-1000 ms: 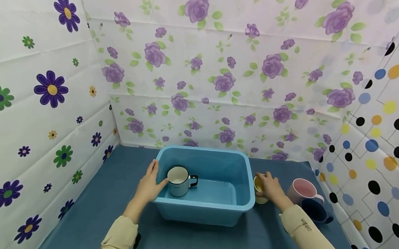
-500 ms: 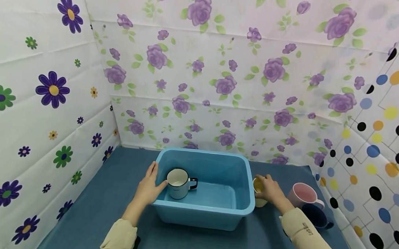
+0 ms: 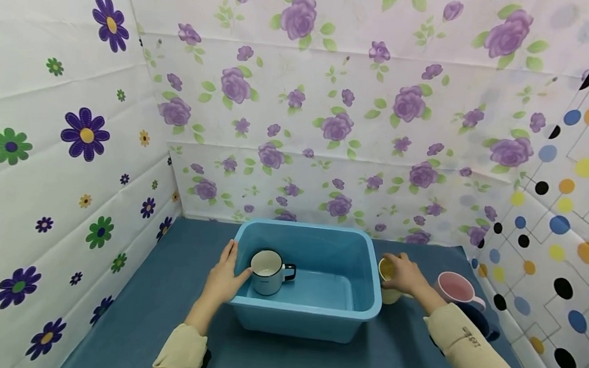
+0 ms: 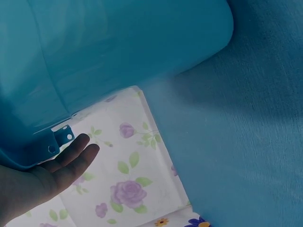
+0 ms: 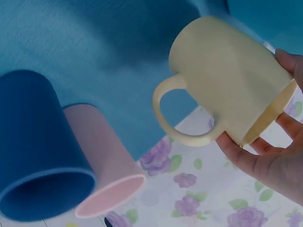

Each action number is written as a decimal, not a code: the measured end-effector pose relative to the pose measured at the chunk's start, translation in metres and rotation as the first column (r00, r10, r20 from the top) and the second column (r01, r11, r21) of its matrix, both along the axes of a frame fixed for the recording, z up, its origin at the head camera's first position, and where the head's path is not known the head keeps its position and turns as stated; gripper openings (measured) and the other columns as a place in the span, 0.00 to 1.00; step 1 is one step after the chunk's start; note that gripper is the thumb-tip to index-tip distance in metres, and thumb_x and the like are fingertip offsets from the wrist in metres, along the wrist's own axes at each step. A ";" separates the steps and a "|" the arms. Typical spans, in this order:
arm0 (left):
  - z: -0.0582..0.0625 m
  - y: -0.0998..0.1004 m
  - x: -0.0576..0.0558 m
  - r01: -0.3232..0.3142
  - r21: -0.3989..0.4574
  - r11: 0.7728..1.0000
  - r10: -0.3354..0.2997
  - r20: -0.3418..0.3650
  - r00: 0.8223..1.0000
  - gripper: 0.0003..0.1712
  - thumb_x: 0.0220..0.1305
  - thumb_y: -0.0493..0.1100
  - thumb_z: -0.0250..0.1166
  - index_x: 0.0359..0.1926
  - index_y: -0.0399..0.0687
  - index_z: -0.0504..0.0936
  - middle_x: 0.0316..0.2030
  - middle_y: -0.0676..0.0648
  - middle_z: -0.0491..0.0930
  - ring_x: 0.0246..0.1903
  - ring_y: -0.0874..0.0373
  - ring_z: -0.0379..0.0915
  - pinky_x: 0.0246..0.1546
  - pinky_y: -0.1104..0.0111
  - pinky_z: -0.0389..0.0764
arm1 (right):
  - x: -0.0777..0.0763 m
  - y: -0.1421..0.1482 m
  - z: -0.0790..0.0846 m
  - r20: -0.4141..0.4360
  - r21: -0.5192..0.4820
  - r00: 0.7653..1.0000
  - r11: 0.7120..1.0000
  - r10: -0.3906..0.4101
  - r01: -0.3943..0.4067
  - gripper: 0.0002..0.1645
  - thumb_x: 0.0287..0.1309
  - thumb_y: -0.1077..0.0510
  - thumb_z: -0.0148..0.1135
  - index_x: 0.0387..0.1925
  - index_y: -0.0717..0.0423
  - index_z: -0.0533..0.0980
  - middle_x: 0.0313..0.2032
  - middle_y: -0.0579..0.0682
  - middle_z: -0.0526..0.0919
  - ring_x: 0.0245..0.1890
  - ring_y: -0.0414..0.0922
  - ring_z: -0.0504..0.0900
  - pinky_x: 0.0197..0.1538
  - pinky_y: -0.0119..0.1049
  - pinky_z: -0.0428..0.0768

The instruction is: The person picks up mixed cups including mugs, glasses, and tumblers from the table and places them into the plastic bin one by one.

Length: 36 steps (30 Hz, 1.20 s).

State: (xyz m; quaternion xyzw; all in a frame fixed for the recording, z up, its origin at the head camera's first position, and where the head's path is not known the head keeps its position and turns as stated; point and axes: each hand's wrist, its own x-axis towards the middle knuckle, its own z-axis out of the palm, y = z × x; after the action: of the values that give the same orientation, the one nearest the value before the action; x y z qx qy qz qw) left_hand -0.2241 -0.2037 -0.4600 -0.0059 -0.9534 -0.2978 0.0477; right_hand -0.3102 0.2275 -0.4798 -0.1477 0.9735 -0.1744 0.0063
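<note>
A pale yellow mug (image 5: 222, 71) is gripped at its rim by my right hand (image 3: 404, 274), just outside the right wall of a blue plastic tub (image 3: 309, 310). Its handle (image 5: 165, 113) shows in the right wrist view, and some fingers overlap the mug's mouth. My left hand (image 3: 222, 279) holds the tub's left rim, thumb over the inside. In the left wrist view, the outer fingers (image 4: 75, 165) extend past the tub's edge. Inside the tub, at the left, stands a white enamel-look mug (image 3: 267, 280) with a dark rim and dark handle.
Right of the tub, a pink mug (image 3: 454, 287) stands beside a dark blue mug (image 3: 489, 331), partly hidden by the right sleeve in the head view. Blue cloth (image 3: 288, 357) covers the table. Flowered sheeting (image 3: 296, 124) rises behind, and a dotted sheet (image 3: 560, 242) hangs at the right.
The head view has shifted slightly. The yellow mug stays beside the tub in the right hand, and a bit of its handle now shows. The left hand keeps its place on the rim.
</note>
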 end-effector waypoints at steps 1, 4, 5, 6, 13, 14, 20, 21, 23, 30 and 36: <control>0.000 0.000 0.000 0.000 -0.001 1.000 0.000 -0.001 1.000 0.47 0.66 0.50 0.58 0.74 0.38 0.42 0.74 0.37 0.40 0.65 0.31 0.54 0.59 0.37 0.60 | 0.000 0.000 0.003 0.001 0.003 1.000 1.000 0.006 -0.006 0.44 0.37 0.53 0.76 0.58 0.63 0.70 0.46 0.71 0.72 0.35 0.61 0.77 0.36 0.56 0.78; 0.002 -0.002 -0.001 -0.008 -0.001 1.000 0.008 -0.002 1.000 0.47 0.66 0.50 0.58 0.74 0.38 0.42 0.74 0.37 0.39 0.65 0.31 0.54 0.59 0.38 0.61 | -0.001 -0.003 0.013 0.012 0.011 1.000 1.000 0.028 -0.028 0.44 0.37 0.53 0.76 0.58 0.62 0.71 0.47 0.71 0.72 0.35 0.61 0.77 0.34 0.53 0.78; 0.002 -0.003 -0.001 -0.010 -0.002 1.000 0.010 0.001 1.000 0.47 0.66 0.50 0.58 0.74 0.38 0.42 0.74 0.38 0.39 0.65 0.31 0.55 0.59 0.38 0.61 | -0.002 -0.004 0.016 0.016 0.015 0.999 0.999 0.034 -0.034 0.44 0.37 0.53 0.76 0.58 0.62 0.71 0.47 0.70 0.72 0.35 0.60 0.77 0.34 0.52 0.78; 0.003 -0.004 -0.001 -0.011 -0.006 1.000 0.011 0.004 1.000 0.47 0.66 0.51 0.57 0.74 0.38 0.41 0.74 0.38 0.38 0.65 0.31 0.55 0.59 0.38 0.61 | -0.002 -0.006 0.019 0.022 0.017 0.999 0.999 0.037 -0.037 0.44 0.37 0.53 0.76 0.58 0.62 0.70 0.47 0.70 0.72 0.34 0.59 0.77 0.33 0.51 0.78; -0.001 -0.006 0.000 -0.006 -0.003 1.000 0.006 0.002 1.000 0.47 0.66 0.51 0.58 0.74 0.38 0.42 0.74 0.37 0.39 0.65 0.31 0.55 0.59 0.38 0.61 | 0.003 -0.006 0.037 0.042 0.027 0.999 1.000 0.016 -0.017 0.44 0.36 0.53 0.75 0.58 0.63 0.70 0.47 0.69 0.72 0.33 0.55 0.77 0.34 0.49 0.79; -0.002 -0.006 0.000 -0.005 -0.002 1.000 0.005 0.001 1.000 0.47 0.66 0.51 0.58 0.74 0.38 0.42 0.74 0.37 0.39 0.65 0.31 0.55 0.59 0.38 0.61 | 0.004 -0.006 0.040 0.040 0.028 0.999 0.999 0.014 -0.015 0.44 0.36 0.53 0.75 0.58 0.63 0.70 0.47 0.69 0.72 0.33 0.54 0.77 0.34 0.49 0.79; -0.003 -0.004 -0.002 -0.008 -0.001 1.000 0.008 0.006 1.000 0.47 0.66 0.50 0.58 0.74 0.38 0.42 0.74 0.38 0.39 0.65 0.31 0.55 0.59 0.38 0.61 | 0.006 -0.002 0.059 0.055 -0.007 0.997 0.998 0.056 -0.055 0.45 0.36 0.52 0.75 0.58 0.66 0.70 0.47 0.71 0.71 0.35 0.54 0.76 0.34 0.48 0.78; -0.003 -0.003 -0.002 -0.007 0.000 1.000 0.007 0.006 1.000 0.47 0.66 0.51 0.58 0.74 0.38 0.42 0.74 0.38 0.39 0.65 0.31 0.55 0.60 0.38 0.61 | 0.007 -0.001 0.061 0.061 -0.011 0.996 0.998 0.063 -0.063 0.46 0.36 0.52 0.75 0.58 0.66 0.69 0.47 0.71 0.71 0.36 0.54 0.75 0.34 0.48 0.78; -0.003 -0.002 -0.003 -0.004 0.001 1.000 0.004 0.006 1.000 0.47 0.66 0.51 0.58 0.74 0.38 0.42 0.74 0.37 0.39 0.65 0.31 0.54 0.60 0.38 0.61 | 0.008 0.000 0.065 0.065 -0.014 0.995 0.997 0.077 -0.076 0.46 0.36 0.51 0.75 0.58 0.66 0.69 0.47 0.70 0.72 0.36 0.54 0.75 0.34 0.47 0.78; -0.002 0.001 -0.002 -0.001 0.004 1.000 0.001 0.020 1.000 0.47 0.66 0.52 0.57 0.74 0.39 0.41 0.74 0.38 0.39 0.66 0.31 0.53 0.60 0.38 0.60 | 0.009 0.003 0.076 0.039 0.014 0.993 0.993 0.115 -0.115 0.46 0.36 0.51 0.75 0.57 0.68 0.70 0.48 0.72 0.72 0.37 0.54 0.76 0.33 0.44 0.77; -0.001 0.002 -0.002 -0.002 0.005 1.000 0.002 0.009 1.000 0.47 0.66 0.51 0.58 0.74 0.39 0.42 0.74 0.38 0.39 0.65 0.31 0.54 0.60 0.38 0.61 | 0.012 0.001 0.086 0.053 0.033 0.993 0.993 0.108 -0.110 0.46 0.37 0.51 0.75 0.58 0.67 0.69 0.48 0.71 0.72 0.33 0.51 0.74 0.30 0.41 0.74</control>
State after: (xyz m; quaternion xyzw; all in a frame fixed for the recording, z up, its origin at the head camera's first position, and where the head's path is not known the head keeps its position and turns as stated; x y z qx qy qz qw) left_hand -0.2257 -0.2013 -0.4614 -0.0036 -0.9529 -0.3002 0.0435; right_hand -0.2985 0.2284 -0.3941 -0.1959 0.9665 -0.1601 0.0431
